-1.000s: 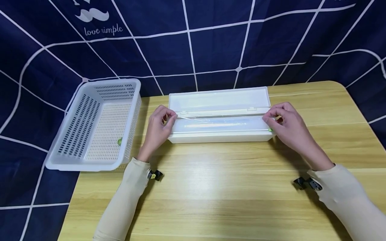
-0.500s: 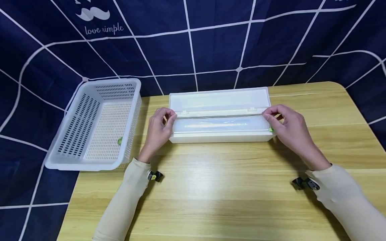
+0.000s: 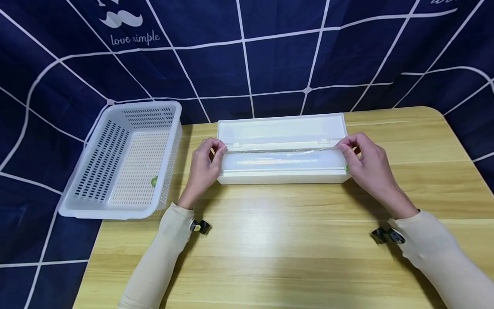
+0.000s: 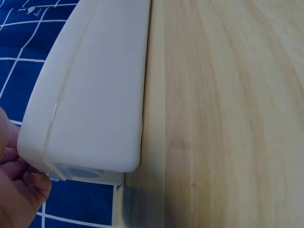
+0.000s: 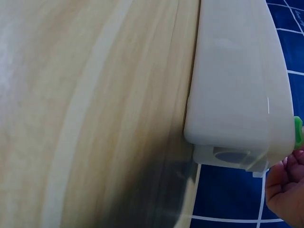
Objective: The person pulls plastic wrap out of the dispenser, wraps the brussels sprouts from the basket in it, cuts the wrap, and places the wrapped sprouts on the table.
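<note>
A long white cling film dispenser box (image 3: 283,177) lies on the table with its lid (image 3: 281,128) tipped back. Inside it is a roll of clear cling film (image 3: 281,161). At the box's left end my left hand (image 3: 204,165) pinches one corner of the film's loose edge between thumb and forefinger. My right hand (image 3: 368,167) pinches the other corner at the right end, beside a small green slider (image 5: 298,132). Between the hands the film edge sags slightly above the roll. Both wrist views show the box's front wall, with the fingers partly hidden behind its ends.
To the left stands a white perforated basket (image 3: 167,171) with a small green piece (image 3: 154,181) in it. A dark blue cloth (image 3: 281,64) with white lines hangs behind the wooden table (image 3: 270,240).
The film edge between my hands now sags a little more. My right hand has shifted slightly left and the left hand has barely moved.
</note>
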The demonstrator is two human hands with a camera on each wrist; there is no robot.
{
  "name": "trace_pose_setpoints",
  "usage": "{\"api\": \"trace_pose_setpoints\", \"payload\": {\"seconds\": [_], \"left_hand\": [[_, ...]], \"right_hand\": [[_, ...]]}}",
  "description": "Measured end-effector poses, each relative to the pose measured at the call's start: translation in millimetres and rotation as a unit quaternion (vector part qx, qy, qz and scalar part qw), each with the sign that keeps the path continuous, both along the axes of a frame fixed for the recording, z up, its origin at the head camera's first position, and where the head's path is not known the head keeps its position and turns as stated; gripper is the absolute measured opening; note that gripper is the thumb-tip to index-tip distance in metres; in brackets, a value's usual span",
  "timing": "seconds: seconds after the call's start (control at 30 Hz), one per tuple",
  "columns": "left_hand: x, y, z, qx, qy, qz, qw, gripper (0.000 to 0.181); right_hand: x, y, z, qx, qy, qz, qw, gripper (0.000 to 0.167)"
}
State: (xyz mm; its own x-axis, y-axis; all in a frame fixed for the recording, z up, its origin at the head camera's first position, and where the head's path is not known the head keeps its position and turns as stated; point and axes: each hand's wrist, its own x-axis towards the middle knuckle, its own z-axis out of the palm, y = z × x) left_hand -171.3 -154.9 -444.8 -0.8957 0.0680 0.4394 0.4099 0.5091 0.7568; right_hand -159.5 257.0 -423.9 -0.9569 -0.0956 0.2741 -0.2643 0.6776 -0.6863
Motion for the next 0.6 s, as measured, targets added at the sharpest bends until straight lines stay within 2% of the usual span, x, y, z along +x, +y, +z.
{"api": "trace_pose_setpoints", "payload": {"seconds": [0.6], "left_hand": [[1.4, 2.5, -0.8, 0.036, 0.022, 0.005, 0.9991, 0.006]], "right_hand": [[1.6, -5.1, 5.8, -0.027, 0.014, -0.017, 0.9994, 0.02]]}}
